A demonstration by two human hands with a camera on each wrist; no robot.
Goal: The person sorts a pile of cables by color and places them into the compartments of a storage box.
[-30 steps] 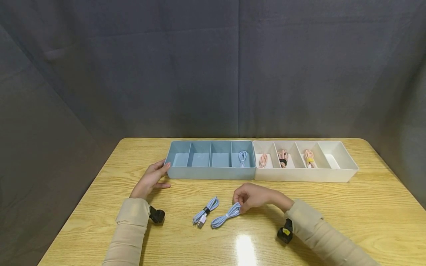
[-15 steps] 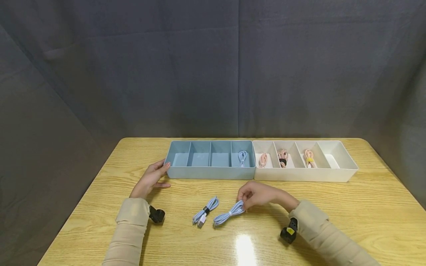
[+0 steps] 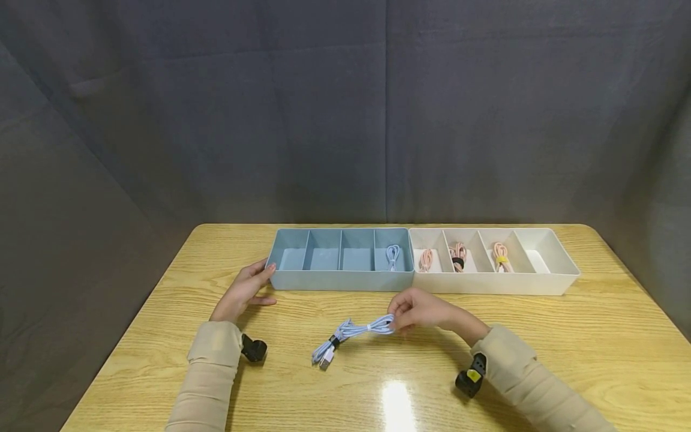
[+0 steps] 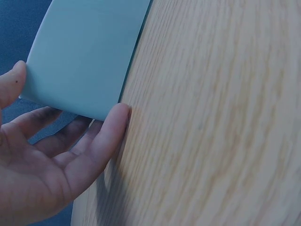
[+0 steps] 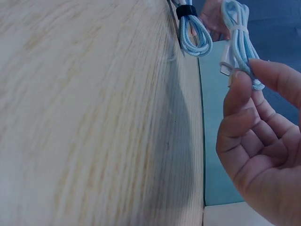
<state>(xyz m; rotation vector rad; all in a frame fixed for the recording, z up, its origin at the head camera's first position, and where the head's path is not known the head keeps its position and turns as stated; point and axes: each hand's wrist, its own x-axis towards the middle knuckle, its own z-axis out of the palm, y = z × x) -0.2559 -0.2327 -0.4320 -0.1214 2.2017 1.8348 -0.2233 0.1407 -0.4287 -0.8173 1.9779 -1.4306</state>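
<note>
My right hand [image 3: 423, 309] pinches one end of a coiled light-blue cable [image 3: 369, 328] bound with a white tie. The coil hangs to the left of the fingers; the right wrist view shows its pale plug [image 5: 227, 59] beside the loops. A second light-blue USB cable [image 3: 326, 350], tied with a black strap, lies on the table, and the first coil's far end overlaps it in the head view. My left hand [image 3: 245, 291] rests against the left end of the blue divided box [image 3: 340, 281], thumb at the rim and fingers spread along the end wall [image 4: 84, 61].
One light-blue cable [image 3: 393, 257] is in the blue box's rightmost compartment. Abutting it on the right is a white divided box [image 3: 491, 284] with pink coiled cables [image 3: 501, 257] in three compartments. Both stand along the rear of the wooden table [image 3: 302, 396], before a dark cloth [image 3: 324, 120].
My right hand has moved away from me and slightly right, carrying the white-tied cable, which has swung more level. The left hand, both boxes and the black-strapped cable stay in place.
</note>
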